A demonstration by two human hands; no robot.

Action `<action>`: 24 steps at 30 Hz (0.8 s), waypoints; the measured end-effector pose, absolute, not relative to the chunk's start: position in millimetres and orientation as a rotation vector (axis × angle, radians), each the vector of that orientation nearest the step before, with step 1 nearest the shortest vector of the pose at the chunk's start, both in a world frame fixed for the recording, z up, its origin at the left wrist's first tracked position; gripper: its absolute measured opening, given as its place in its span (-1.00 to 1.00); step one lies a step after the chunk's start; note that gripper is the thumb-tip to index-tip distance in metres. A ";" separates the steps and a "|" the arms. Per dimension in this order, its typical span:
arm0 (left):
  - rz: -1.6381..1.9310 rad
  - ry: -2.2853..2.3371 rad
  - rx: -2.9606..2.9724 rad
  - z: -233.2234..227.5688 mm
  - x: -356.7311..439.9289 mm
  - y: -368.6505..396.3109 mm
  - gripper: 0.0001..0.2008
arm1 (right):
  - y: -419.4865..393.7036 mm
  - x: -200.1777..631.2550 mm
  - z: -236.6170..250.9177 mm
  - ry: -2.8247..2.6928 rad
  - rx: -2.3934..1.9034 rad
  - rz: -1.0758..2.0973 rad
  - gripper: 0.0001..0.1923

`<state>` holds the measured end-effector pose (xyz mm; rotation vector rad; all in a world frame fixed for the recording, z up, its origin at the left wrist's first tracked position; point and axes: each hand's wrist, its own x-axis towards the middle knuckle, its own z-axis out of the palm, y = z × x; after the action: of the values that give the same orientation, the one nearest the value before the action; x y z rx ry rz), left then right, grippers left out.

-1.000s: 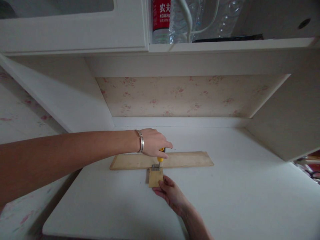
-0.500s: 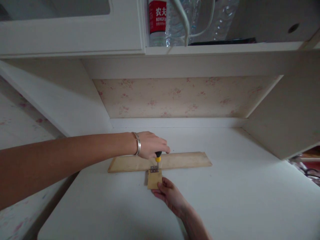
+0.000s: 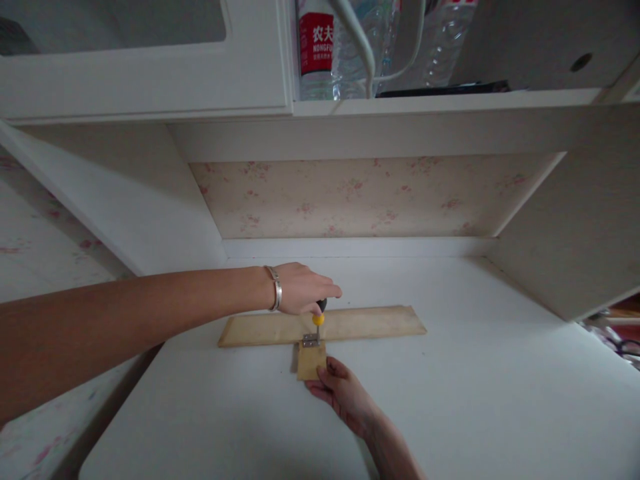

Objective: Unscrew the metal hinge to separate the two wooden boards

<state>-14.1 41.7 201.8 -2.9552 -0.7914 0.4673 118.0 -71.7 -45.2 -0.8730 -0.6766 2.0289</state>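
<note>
My left hand [image 3: 300,289] grips a yellow and black screwdriver [image 3: 318,317], held upright with its tip down on a small metal hinge [image 3: 311,341]. The hinge joins a long wooden board [image 3: 370,321] to a small wooden block [image 3: 311,361]. Both pieces lie flat on the white desk [image 3: 450,400]. A silver bracelet [image 3: 274,288] circles my left wrist. My right hand [image 3: 343,393] rests on the desk and presses its fingertips against the near right corner of the small block.
A white shelf [image 3: 450,100] overhangs the desk and carries water bottles [image 3: 316,47], one with a red label, and white cables [image 3: 360,47]. Floral wallpaper [image 3: 360,197] backs the recess. White side panels close it in on the left and right.
The screwdriver stays on the hinge while my left hand shifts slightly on its handle. My right hand keeps holding the small block. The view itself has shifted a little.
</note>
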 end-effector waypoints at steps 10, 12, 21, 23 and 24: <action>0.431 -0.730 -2.966 198.5 -13.7 40.4 -0.63 | -71.0 119.1 -46.7 -0.688 -0.857 2.025 -0.69; 0.408 -0.843 -2.931 195.6 -13.5 41.4 -0.62 | -70.8 118.5 -47.9 -0.684 -0.844 2.021 -0.68; 0.428 -0.671 -3.031 193.7 -23.0 44.5 -0.60 | -70.3 118.5 -49.0 -0.705 -0.862 2.026 -0.68; 0.394 -0.779 -2.981 192.8 -23.1 43.6 -0.57 | -70.2 118.8 -48.5 -0.700 -0.865 2.027 -0.68; 0.368 -0.820 -2.957 192.7 -23.1 42.8 -0.52 | -70.2 118.8 -48.5 -0.696 -0.866 2.026 -0.69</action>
<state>-23.1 42.8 192.7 -2.9573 -0.8202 0.3678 118.8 -70.2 -48.5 -0.8657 -0.6955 2.0262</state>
